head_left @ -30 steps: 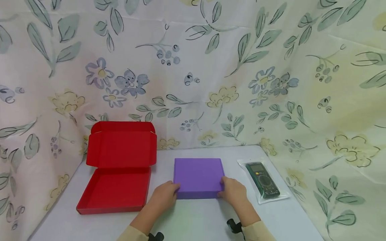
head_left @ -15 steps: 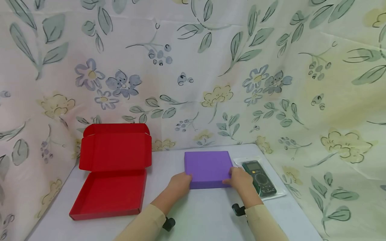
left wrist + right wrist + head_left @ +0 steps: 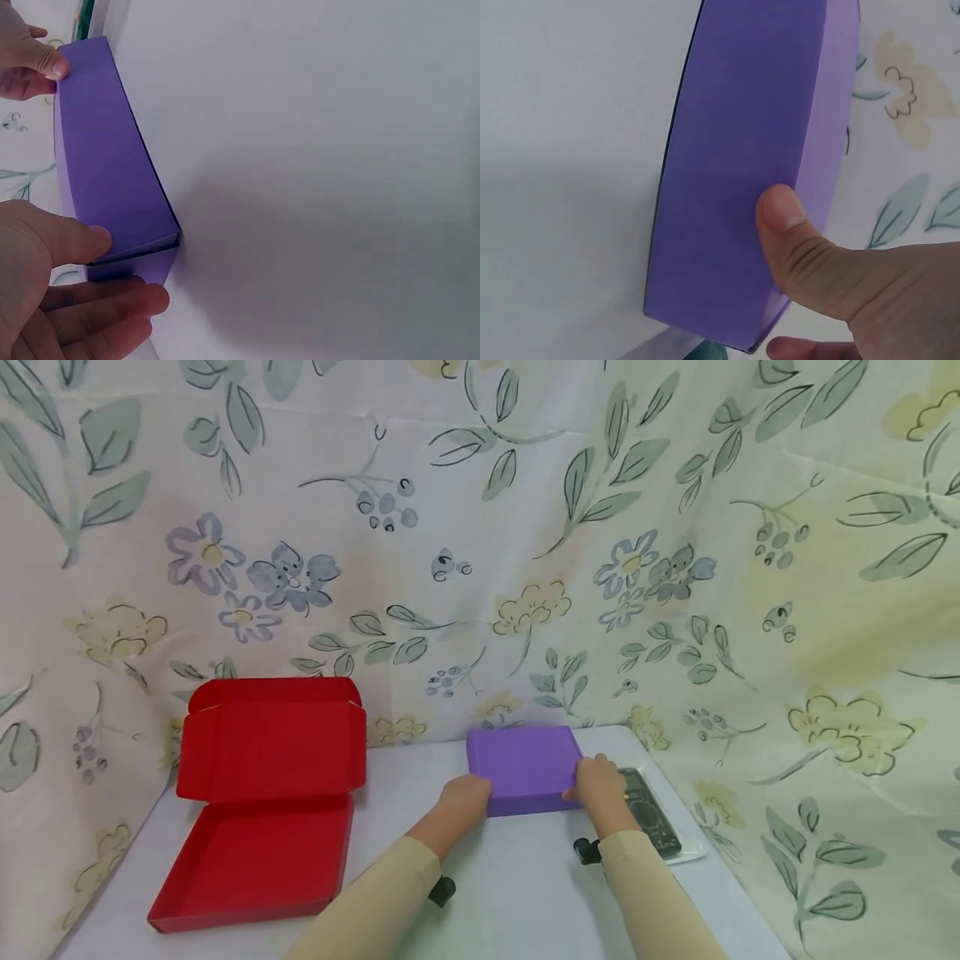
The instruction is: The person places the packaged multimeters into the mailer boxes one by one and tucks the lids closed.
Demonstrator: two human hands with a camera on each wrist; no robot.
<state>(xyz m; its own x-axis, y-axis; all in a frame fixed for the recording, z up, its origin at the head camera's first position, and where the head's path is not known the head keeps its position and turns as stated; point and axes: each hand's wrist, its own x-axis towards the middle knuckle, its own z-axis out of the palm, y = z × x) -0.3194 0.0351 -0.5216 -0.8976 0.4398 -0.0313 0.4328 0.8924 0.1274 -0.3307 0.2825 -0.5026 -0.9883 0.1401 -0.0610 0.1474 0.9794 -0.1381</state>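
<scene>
A closed purple box (image 3: 525, 764) lies toward the back of the white table, held between both hands. My left hand (image 3: 465, 802) grips its near left corner; in the left wrist view the thumb presses the front face and the fingers lie along the short side. At the near right corner my right hand (image 3: 600, 787) grips it, thumb (image 3: 780, 217) on the front face, with the other fingers mostly hidden. Just right of that hand, partly covered by it, is a dark multimeter (image 3: 651, 814) in a clear plastic bag (image 3: 692, 843).
An open red box (image 3: 255, 864) stands on the left of the table, its lid (image 3: 273, 743) raised at the back. A floral cloth (image 3: 480, 543) hangs behind and around the white table (image 3: 517, 893).
Both hands have moved the purple box away toward the back and to the right, closer to the multimeter. The view has shifted slightly; the red box stays put on the table.
</scene>
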